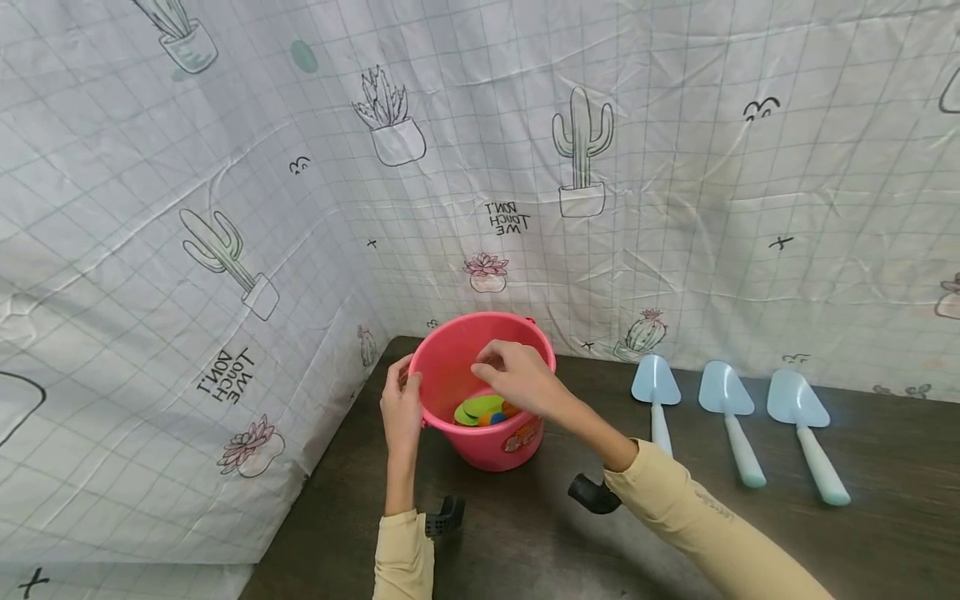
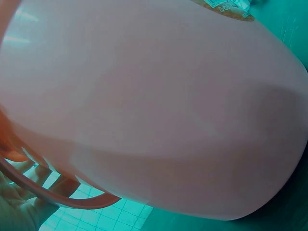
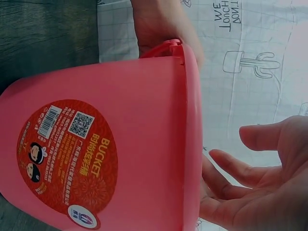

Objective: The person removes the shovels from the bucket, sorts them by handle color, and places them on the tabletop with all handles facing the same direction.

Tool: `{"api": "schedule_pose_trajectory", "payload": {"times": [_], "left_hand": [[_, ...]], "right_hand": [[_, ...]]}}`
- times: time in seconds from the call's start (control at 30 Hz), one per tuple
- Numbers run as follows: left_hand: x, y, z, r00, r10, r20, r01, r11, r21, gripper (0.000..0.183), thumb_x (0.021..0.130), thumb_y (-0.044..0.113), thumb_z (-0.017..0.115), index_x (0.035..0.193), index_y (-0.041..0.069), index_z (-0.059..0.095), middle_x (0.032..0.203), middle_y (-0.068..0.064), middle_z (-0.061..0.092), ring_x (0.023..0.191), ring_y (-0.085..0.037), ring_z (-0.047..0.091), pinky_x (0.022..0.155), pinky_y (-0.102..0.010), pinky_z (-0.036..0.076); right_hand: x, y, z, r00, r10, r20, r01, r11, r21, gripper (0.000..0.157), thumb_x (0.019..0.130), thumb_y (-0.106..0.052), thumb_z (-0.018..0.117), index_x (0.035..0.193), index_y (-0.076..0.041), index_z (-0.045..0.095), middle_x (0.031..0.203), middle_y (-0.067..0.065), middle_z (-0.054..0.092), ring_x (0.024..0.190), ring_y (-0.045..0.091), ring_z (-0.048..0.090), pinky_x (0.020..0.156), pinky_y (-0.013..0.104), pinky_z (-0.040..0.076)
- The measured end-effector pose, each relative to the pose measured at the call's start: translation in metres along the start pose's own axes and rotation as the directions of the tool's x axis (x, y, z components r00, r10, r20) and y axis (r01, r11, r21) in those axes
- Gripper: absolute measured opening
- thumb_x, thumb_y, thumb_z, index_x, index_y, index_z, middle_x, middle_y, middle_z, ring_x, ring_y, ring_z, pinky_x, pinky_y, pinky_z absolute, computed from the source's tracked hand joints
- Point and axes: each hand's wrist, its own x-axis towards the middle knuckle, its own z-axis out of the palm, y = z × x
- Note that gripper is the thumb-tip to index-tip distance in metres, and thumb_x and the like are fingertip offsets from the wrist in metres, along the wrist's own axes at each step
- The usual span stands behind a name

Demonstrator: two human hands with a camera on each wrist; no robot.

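A pink plastic bucket (image 1: 491, 450) stands on the dark table, with an orange-red label (image 3: 72, 159) on its side. At its left rim my left hand (image 1: 401, 408) holds on, thumb at the edge; in the left wrist view that hand's fingers (image 2: 43, 192) show beside the bucket handle (image 2: 82, 201). My right hand (image 1: 517, 375) hovers over the bucket's mouth, fingers loosely bent and holding nothing. In the right wrist view, the right hand's thumb (image 3: 262, 137) is apart from its fingers. Inside the bucket lie green pieces (image 1: 480, 407) with orange and blue ones, partly hidden by the rim.
Three light blue trowels with pale handles lie in a row to the right: the near-left trowel (image 1: 656, 383), the middle trowel (image 1: 726, 390) and the right trowel (image 1: 798, 400). A cactus-printed cloth (image 1: 465, 192) hangs behind the table and along its left side.
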Motion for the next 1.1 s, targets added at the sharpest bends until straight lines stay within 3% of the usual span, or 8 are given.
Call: {"api": "schedule_pose_trajectory", "payload": {"times": [0.27, 0.53, 0.97, 1.1], "left_hand": [[0.001, 0.004, -0.002, 1.000, -0.013, -0.003, 0.013, 1.000, 0.008, 0.034, 0.104, 0.009, 0.053, 0.137, 0.003, 0.061, 0.126, -0.018, 0.067, 0.110, -0.036, 0.065, 0.092, -0.053, 0.055], [0.004, 0.008, -0.002, 1.000, -0.028, 0.004, 0.028, 1.000, 0.006, 0.034, 0.104, 0.011, 0.054, 0.136, 0.005, 0.062, 0.126, -0.017, 0.067, 0.106, -0.036, 0.065, 0.086, -0.049, 0.057], [0.010, 0.010, 0.006, 1.000, -0.010, 0.019, 0.010, 1.000, -0.012, 0.034, 0.103, 0.008, 0.052, 0.135, 0.003, 0.062, 0.126, -0.019, 0.067, 0.108, -0.041, 0.066, 0.091, -0.055, 0.056], [0.010, 0.011, 0.005, 1.000, -0.018, 0.015, 0.018, 1.000, -0.004, 0.033, 0.104, 0.008, 0.053, 0.134, 0.004, 0.062, 0.123, -0.018, 0.067, 0.102, -0.042, 0.066, 0.076, -0.043, 0.060]], "right_hand": [[0.006, 0.000, 0.006, 1.000, -0.005, 0.006, 0.005, 1.000, -0.019, 0.022, 0.097, -0.014, 0.069, 0.113, 0.002, 0.070, 0.105, 0.011, 0.073, 0.095, 0.025, 0.067, 0.081, 0.037, 0.058], [0.012, -0.002, 0.009, 0.999, 0.027, 0.042, -0.026, 1.000, -0.017, 0.022, 0.096, -0.014, 0.071, 0.112, 0.002, 0.071, 0.102, 0.009, 0.074, 0.093, 0.023, 0.068, 0.080, 0.036, 0.058], [0.040, 0.008, 0.005, 0.989, 0.089, 0.121, -0.082, 0.995, -0.063, 0.024, 0.096, -0.014, 0.069, 0.111, 0.005, 0.070, 0.104, 0.016, 0.074, 0.087, 0.025, 0.068, 0.077, 0.038, 0.060], [0.047, 0.011, 0.008, 0.984, 0.102, 0.144, -0.091, 0.993, -0.079, 0.026, 0.095, -0.015, 0.071, 0.112, 0.005, 0.069, 0.103, 0.014, 0.074, 0.086, 0.024, 0.067, 0.077, 0.038, 0.060]]}}
